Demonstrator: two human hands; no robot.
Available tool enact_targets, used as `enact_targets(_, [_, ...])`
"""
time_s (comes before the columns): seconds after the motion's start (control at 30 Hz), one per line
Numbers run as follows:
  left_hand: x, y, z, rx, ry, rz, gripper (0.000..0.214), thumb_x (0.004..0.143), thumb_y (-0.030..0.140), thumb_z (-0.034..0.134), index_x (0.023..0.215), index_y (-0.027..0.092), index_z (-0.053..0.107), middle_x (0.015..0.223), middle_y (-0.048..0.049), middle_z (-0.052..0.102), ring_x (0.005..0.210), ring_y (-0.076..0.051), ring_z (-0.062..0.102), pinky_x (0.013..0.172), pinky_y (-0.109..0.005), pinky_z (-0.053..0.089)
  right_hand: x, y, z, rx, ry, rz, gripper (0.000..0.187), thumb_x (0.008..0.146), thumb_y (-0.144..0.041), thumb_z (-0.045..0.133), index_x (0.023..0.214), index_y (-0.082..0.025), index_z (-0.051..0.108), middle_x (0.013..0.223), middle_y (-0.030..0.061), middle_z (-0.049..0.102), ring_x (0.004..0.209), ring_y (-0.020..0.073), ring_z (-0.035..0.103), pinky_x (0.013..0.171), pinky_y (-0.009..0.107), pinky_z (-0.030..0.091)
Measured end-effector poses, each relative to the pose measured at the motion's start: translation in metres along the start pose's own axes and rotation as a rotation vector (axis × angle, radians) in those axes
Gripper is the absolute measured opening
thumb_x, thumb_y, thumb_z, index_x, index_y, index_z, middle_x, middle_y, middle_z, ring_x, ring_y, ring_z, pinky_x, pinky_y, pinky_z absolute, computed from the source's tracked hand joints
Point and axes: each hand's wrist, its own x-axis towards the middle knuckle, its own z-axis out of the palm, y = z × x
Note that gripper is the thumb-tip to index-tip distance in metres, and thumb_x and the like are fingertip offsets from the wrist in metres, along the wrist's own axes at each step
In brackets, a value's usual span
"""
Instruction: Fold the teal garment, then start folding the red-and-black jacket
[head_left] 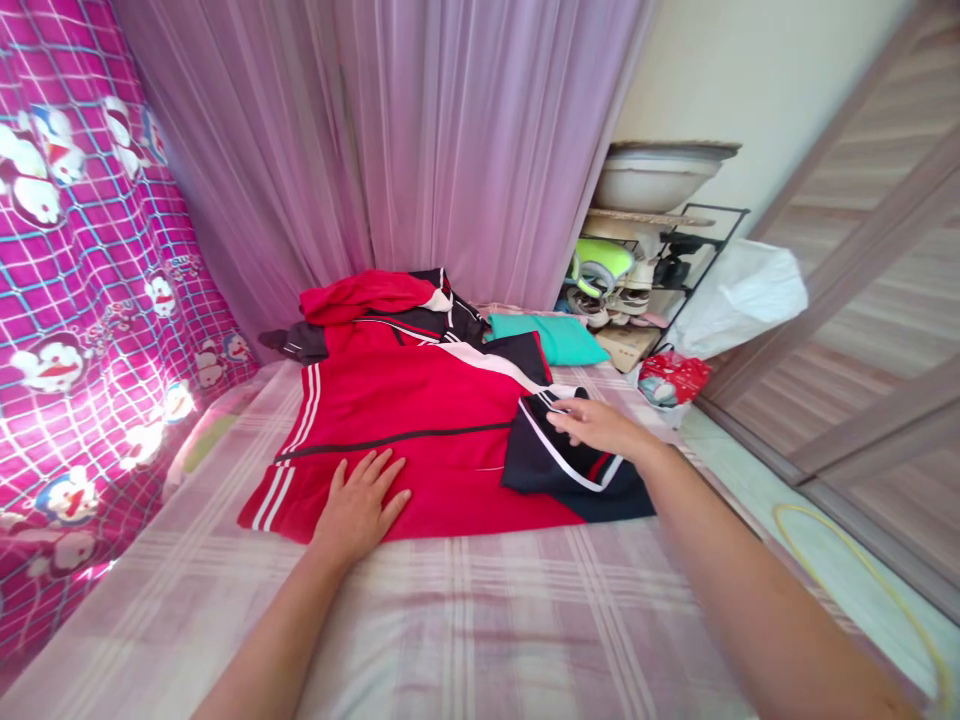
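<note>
A red jacket (420,395) lies spread on the bed (525,610), in the middle of the view, with its white-striped hem toward nine o'clock and its dark zipper running across. Counted from the middle of this jacket, the person's left hand (362,505) rests between seven and eight o'clock, palm down on the red cloth; its fingers are straight and spread apart, grasping nothing. The right hand (600,425) is at three o'clock, above a folded dark section (540,460) with white edging. Its fingers are loosely extended and a little bent, so it looks released and not clenched; whether the fingertips touch the fabric, one cannot tell. At eleven o'clock a heap of red and dark clothing (375,297) meets the jacket, and between one and two o'clock a turquoise cloth item (559,340) lies near it.
</note>
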Motion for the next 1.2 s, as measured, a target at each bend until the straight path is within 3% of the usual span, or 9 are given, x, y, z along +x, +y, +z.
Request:
enact_targets(0.1, [0.0,0.001,-0.002,0.003,-0.01,-0.004,0.051,0.096,0.049,0.042,0.142,0.031,0.054,0.152,-0.0055,0.048,0.142,-0.029,0.042,0.118,-0.06,0.024,0.012,-0.026,0.022,-0.362,0.074,0.029,0.053,0.082,-0.061,0.062,0.11,-0.018,0.073,0.102,0.0161,0.075,0.092,0.0295,0.07,0.075,0.036,0.052])
enact_targets(0.2, [0.0,0.002,-0.004,0.006,-0.018,-0.009,0.051,0.096,0.048,0.042,0.143,0.03,0.053,0.153,-0.0058,0.048,0.142,-0.029,0.041,0.118,-0.061,0.023,0.018,-0.052,0.031,-0.568,0.022,-0.031,0.021,0.079,-0.039,0.068,0.088,-0.022,0.077,0.098,0.0131,0.076,0.092,0.0289,0.07,0.074,0.035,0.05])
enact_targets(0.43, [0.0,-0.002,0.002,-0.014,0.003,0.003,0.051,0.096,0.049,0.044,0.142,0.031,0.054,0.152,-0.0061,0.049,0.141,-0.03,0.042,0.118,-0.061,0.026,0.058,-0.081,-0.028,-0.306,-0.435,-0.324,0.006,0.068,-0.024,0.07,0.065,-0.025,0.075,0.06,-0.0044,0.067,0.059,0.0169,0.061,0.06,0.027,0.046])
enact_targets(0.5, [0.0,-0.002,0.002,-0.022,0.008,0.001,0.05,0.095,0.049,0.045,0.141,0.032,0.055,0.151,-0.0059,0.049,0.141,-0.03,0.043,0.118,-0.06,0.026,0.083,-0.084,-0.043,-0.248,-0.214,-0.305,0.015,0.072,-0.026,0.067,0.082,-0.024,0.079,0.076,-0.0022,0.074,0.073,0.0199,0.066,0.07,0.028,0.05])
enact_targets(0.6, [-0.001,-0.001,0.0,-0.025,-0.006,0.002,0.05,0.095,0.049,0.046,0.141,0.032,0.055,0.151,-0.0048,0.049,0.141,-0.029,0.043,0.118,-0.06,0.027,0.118,-0.08,-0.047,-0.234,0.336,-0.201,0.044,0.081,-0.026,0.06,0.124,-0.02,0.069,0.12,0.0069,0.072,0.11,0.0267,0.064,0.094,0.034,0.049])
enact_targets(0.7, [-0.002,0.0,-0.001,-0.02,0.004,-0.006,0.049,0.095,0.049,0.047,0.14,0.032,0.055,0.151,-0.0041,0.049,0.141,-0.029,0.043,0.118,-0.06,0.028,0.133,-0.062,-0.033,-0.244,0.58,-0.129,0.067,0.083,-0.024,0.058,0.147,-0.012,0.046,0.146,0.0156,0.054,0.131,0.0319,0.051,0.107,0.046,0.043])
enact_targets(0.83, [-0.002,0.0,0.001,-0.025,0.02,0.003,0.049,0.096,0.048,0.046,0.141,0.032,0.055,0.151,-0.0048,0.05,0.141,-0.029,0.043,0.117,-0.06,0.028,0.116,-0.026,-0.013,-0.263,0.665,-0.16,0.05,0.085,-0.019,0.054,0.134,-0.016,0.061,0.137,0.0127,0.062,0.125,0.0293,0.057,0.106,0.045,0.046])
enact_targets(0.97, [-0.001,-0.001,0.003,-0.033,0.008,0.002,0.05,0.096,0.05,0.045,0.141,0.031,0.054,0.151,-0.005,0.049,0.141,-0.029,0.042,0.118,-0.06,0.026,0.08,-0.001,0.008,-0.285,0.526,-0.075,0.029,0.087,-0.023,0.054,0.104,-0.025,0.077,0.108,0.0043,0.077,0.099,0.0231,0.07,0.09,0.034,0.054])
enact_targets(1.2, [-0.001,-0.002,0.003,-0.012,0.014,0.014,0.051,0.096,0.049,0.043,0.142,0.031,0.053,0.152,-0.0051,0.048,0.142,-0.029,0.042,0.118,-0.061,0.025,0.012,-0.006,0.084,-0.168,0.373,-0.189,0.026,0.089,-0.026,0.053,0.1,-0.028,0.077,0.1,0.0012,0.078,0.091,0.0198,0.072,0.084,0.03,0.054])
